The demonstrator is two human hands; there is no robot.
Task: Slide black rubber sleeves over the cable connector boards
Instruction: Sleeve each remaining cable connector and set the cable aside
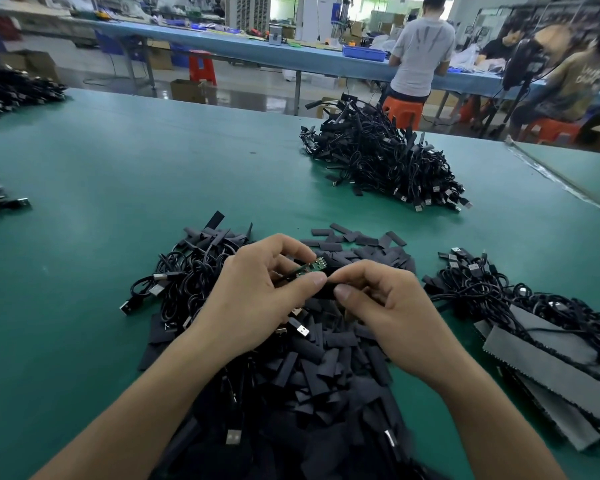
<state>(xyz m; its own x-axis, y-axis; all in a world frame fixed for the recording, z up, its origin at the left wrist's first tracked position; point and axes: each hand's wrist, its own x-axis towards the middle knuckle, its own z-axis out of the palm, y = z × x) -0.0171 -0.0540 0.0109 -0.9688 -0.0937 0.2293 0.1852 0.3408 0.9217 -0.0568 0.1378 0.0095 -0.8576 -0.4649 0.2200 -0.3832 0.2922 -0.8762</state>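
Centrally, seen from a head-worn camera looking down, two bare hands meet above a green worktop (118, 161). The left hand (253, 292) pinches a small green connector board (310, 267) between thumb and forefinger, with its other fingers curled beneath. The board points up and to the right, and its far end is bare. The right hand (392, 306) pinches a black sleeve (328, 291) between thumb and curled forefinger, just beside and slightly below the board. Whether the sleeve touches the board cannot be told, because the fingers cover that spot. Both hands hover over a heap of loose sleeves (326, 362), flat black tubes that spread from the near edge of the view to beyond the fingers. Left of this heap, and touching it, lies a tangle of black cables (187, 271) with silver USB plugs. To the right lies another bundle of cables (492, 289), partly resting on grey foam strips (541, 355) with saw-toothed edges. Farther back on the worktop, well apart from the hands, stands a tall pile of cables (378, 157) with flat black ends sticking out. More dark cables (14, 88) lie at the far left. Beyond, a person in a light shirt (420, 50), back turned, is at a long blue worktop (222, 46), with an orange stool (404, 110) just beneath, and other people sit at the right.
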